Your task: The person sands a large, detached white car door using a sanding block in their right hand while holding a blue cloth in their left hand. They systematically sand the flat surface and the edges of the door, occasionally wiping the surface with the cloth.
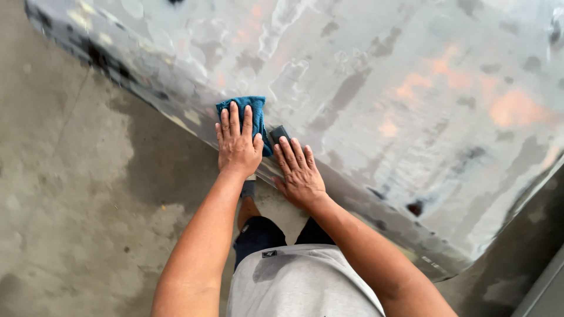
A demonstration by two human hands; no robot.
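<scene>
Head view, left hand: the left hand (237, 144) lay flat, fingers spread, pressing a blue cloth (249, 111) against the panel just left of the frame's centre — palm down, so the cloth stayed against the slope.
Head view, right hand: the right hand (299, 170) sat just beside it, fingers together over a small dark block (279, 132); only its upper end showed, so I cannot tell how firmly it was gripped.
Panel: a large sanded body panel (411, 105), grey with orange and dark patches, filled the upper right — both hands worked near its lower edge.
Floor: damp-stained concrete floor (76, 194) across the left.
Person: grey shirt (299, 282) at bottom centre.
</scene>
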